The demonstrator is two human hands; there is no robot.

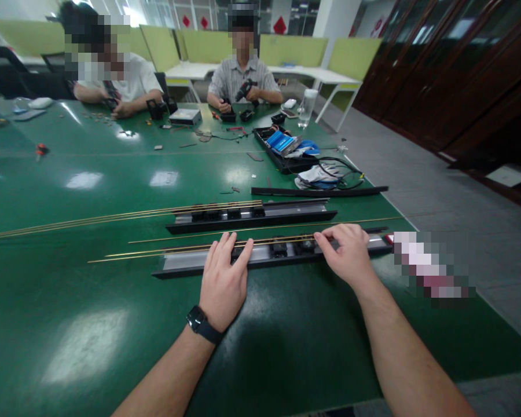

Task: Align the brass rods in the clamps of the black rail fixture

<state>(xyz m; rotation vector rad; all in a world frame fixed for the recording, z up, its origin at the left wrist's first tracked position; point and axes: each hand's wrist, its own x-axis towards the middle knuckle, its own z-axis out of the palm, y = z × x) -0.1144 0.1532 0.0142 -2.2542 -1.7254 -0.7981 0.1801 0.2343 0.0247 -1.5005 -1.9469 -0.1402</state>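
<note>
My left hand, a dark watch on its wrist, rests over the near long metal channel with its fingers stretched and thumb apart. Thin brass rods run lengthwise along this channel and stick out past its left end. My right hand pinches a brass rod between thumb and fingertips near the channel's right part. Black blocks sit inside the channel between my hands. Behind it lies a single loose brass rod. A second channel with black blocks and several brass rods stands farther back.
A black strip lies behind the channels. Beyond it are a black tray with a blue box, gloves and cables. Across the green table, one person holds a drill; another handles small parts. A clear bottle stands near the right edge.
</note>
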